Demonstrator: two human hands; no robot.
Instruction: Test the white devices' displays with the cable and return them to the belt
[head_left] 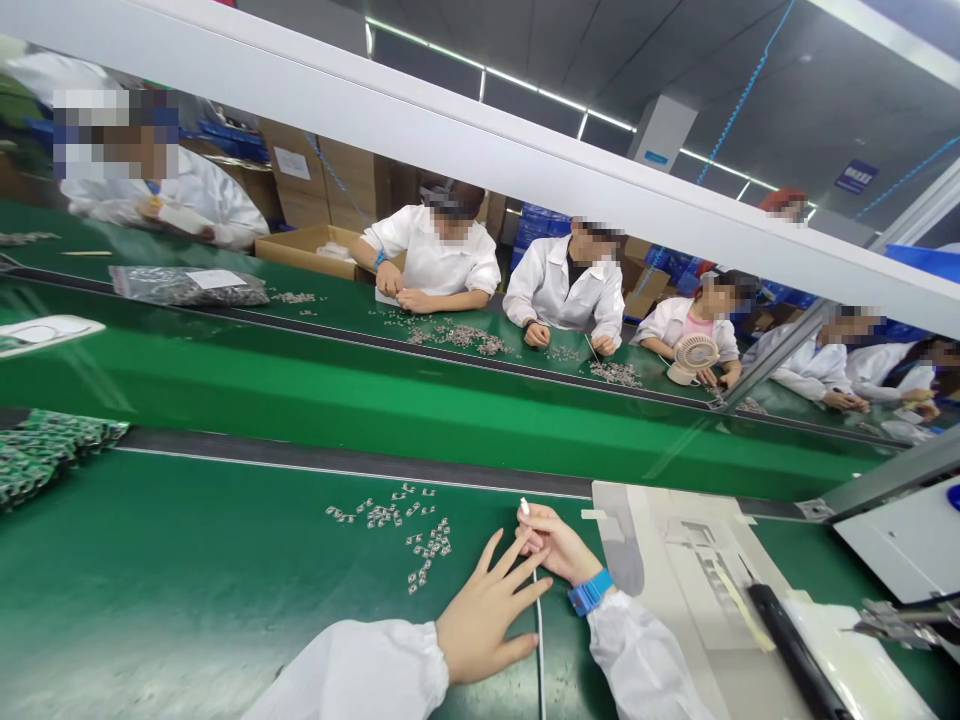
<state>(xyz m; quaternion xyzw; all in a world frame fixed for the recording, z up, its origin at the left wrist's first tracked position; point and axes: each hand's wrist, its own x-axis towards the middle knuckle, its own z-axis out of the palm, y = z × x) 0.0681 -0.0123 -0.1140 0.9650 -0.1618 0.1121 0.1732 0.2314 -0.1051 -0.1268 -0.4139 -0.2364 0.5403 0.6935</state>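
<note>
My right hand (559,545), with a blue band at the wrist, pinches a white cable (541,650) near its end, and the small white plug (524,507) points up past the fingertips. The cable runs down toward the bottom edge between my two sleeves. My left hand (487,615) is palm down with its fingers spread, its fingertips overlapping the right hand's fingers and the cable. Whether it touches the cable I cannot tell. Left of the hands, small metal pieces (384,515) lie scattered on the green work surface (247,570).
A pile of green circuit boards (45,455) sits at the far left. To the right are a taped paper sheet (637,510), a black pen-shaped tool (795,640) and a machine (900,540). Several co-workers sit across the green divider (337,395), beneath a white beam (450,140).
</note>
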